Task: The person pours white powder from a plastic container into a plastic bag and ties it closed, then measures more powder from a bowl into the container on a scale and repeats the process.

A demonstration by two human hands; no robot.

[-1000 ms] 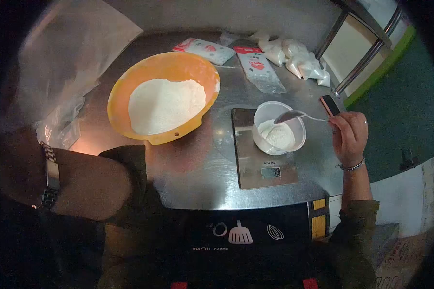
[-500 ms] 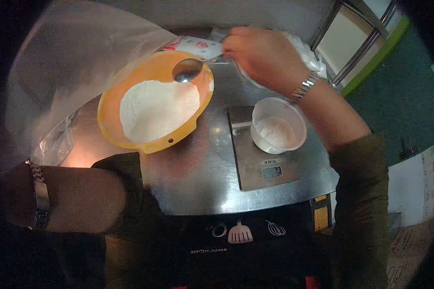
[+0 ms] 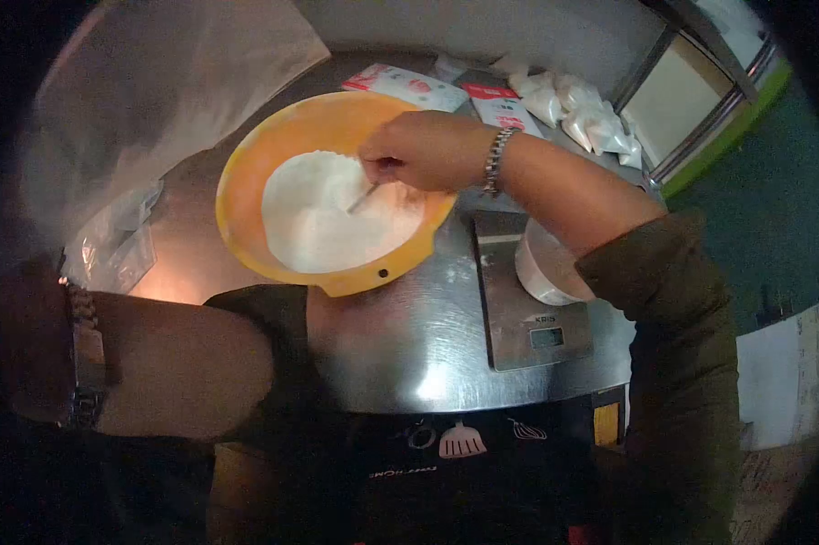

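My right hand [image 3: 409, 154] is over the yellow bowl [image 3: 337, 283], its fingers closed on a metal spoon [image 3: 362, 200]. Only a short length of the spoon shows, slanting down to the white powder [image 3: 318, 218], which looks like flour; its bowl end is not visible. At the left, my left forearm [image 3: 182, 368] with a metal watch band reaches toward the dark edge of the view, where the fingers cannot be made out. Under my right forearm, a translucent plastic tub [image 3: 547, 271] sits on a digital kitchen scale [image 3: 536, 350], partly covered by the sleeve.
A large translucent sheet or bag [image 3: 173, 100] hangs at the upper left. Behind the bowl lie red-and-white packets [image 3: 414, 86], and several bags of white powder [image 3: 582, 109] stand at the back right. Crumpled clear plastic [image 3: 114, 241] rests on the metal table [image 3: 436, 336].
My right hand has moved left and nearer, bringing the spoon from above the bowl's far rim down to the powder. The bowl and scale appear shifted right as the view moved.
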